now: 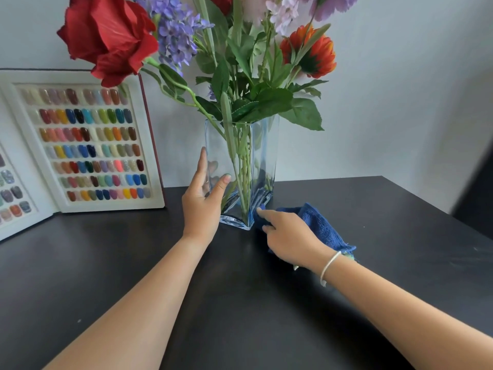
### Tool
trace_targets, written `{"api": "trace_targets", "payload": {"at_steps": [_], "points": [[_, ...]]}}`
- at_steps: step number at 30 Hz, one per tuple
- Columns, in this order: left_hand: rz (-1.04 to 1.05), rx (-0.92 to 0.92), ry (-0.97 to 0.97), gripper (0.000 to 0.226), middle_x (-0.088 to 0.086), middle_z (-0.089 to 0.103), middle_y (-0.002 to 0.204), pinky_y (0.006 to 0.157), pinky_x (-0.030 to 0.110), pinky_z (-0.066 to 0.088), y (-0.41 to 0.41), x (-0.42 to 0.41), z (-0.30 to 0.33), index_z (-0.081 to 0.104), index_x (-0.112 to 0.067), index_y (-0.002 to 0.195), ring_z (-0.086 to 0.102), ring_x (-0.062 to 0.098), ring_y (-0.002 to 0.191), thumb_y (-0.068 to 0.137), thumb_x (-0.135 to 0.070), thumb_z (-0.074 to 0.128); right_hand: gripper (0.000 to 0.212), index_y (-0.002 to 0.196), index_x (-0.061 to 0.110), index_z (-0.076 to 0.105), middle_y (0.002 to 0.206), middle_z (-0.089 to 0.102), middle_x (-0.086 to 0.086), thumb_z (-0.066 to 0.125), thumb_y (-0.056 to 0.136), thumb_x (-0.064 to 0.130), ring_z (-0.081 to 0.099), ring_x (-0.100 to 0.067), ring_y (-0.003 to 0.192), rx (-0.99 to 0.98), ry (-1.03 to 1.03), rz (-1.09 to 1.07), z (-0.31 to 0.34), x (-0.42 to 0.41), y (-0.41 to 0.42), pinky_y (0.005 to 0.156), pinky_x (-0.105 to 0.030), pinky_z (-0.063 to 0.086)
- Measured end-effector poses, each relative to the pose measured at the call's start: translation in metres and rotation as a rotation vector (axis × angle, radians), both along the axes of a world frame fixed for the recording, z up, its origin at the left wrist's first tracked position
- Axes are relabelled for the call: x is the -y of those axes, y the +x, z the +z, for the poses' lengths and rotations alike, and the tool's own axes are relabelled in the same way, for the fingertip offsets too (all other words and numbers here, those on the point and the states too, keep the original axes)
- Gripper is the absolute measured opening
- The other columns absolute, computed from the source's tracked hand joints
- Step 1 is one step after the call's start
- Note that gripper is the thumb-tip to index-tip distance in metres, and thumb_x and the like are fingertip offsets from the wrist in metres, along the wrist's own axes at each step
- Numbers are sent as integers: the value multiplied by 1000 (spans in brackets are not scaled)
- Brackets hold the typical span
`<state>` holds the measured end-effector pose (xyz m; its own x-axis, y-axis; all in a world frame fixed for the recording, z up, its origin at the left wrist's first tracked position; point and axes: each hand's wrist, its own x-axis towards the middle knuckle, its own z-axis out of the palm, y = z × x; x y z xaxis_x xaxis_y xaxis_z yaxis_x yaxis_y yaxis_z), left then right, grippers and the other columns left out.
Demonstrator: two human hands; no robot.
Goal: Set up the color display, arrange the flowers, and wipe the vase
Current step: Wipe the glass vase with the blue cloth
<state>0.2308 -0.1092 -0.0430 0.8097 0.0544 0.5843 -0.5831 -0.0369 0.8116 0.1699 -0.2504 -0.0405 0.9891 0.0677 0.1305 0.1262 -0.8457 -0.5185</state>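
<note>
The tops of the flowers (176,36) were cut off by the upper frame edge, and the color display (88,145) ran out of view at the left. The glass vase (240,172) stood toward the back edge of the dark tabletop (240,303). The left hand (202,204) lay spread against the vase's left wall, fingers upright. The right hand (288,236) pinched a blue cloth (320,225) against the vase's lower right corner; its fingertips were partly hidden in the folds.
</note>
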Motion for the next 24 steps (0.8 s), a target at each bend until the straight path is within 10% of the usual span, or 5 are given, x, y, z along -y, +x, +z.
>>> {"api": "trace_targets", "payload": {"at_steps": [4, 8, 11, 16, 24], "points": [[9, -34, 8, 65, -3, 52, 129, 91, -1, 33, 3, -2, -2, 24, -34, 142, 48, -3, 114, 88, -19, 58, 43, 135, 22, 41, 103, 68, -9, 37, 94, 11, 49, -6, 57, -42, 40, 97, 3, 4, -12, 46, -11, 35], [-14, -38, 7, 65, -5, 51, 128, 91, 1, 34, 5, -4, -3, 24, -37, 140, 48, 1, 117, 88, -19, 58, 41, 125, 32, 52, 50, 58, 22, 39, 93, 11, 46, 1, 44, -172, 187, 178, 15, 23, -19, 44, -10, 34], [6, -31, 6, 64, -6, 52, 128, 88, -1, 34, 6, -4, -3, 24, -42, 137, 48, -1, 115, 88, -20, 58, 35, 112, 24, 64, 88, 65, 7, 42, 90, 7, 56, -10, 76, 34, 300, -37, 24, 42, 0, 52, -2, 37], [-4, -32, 7, 62, 1, 51, 135, 89, -3, 32, 6, -5, -3, 22, -50, 129, 45, 2, 121, 87, -22, 58, 47, 55, 19, 62, 63, 61, -3, 31, 72, -11, 55, -21, 61, 153, 621, -413, 31, 55, 43, 47, -17, 43], [-20, -17, -1, 62, 1, 49, 139, 99, 6, 30, 5, -4, -4, 23, -57, 125, 41, 4, 129, 86, -25, 59, 40, 68, 22, 56, 71, 45, -8, 29, 80, -5, 36, -27, 66, 180, 1040, -329, 27, 7, 73, 60, -33, 32]]}}
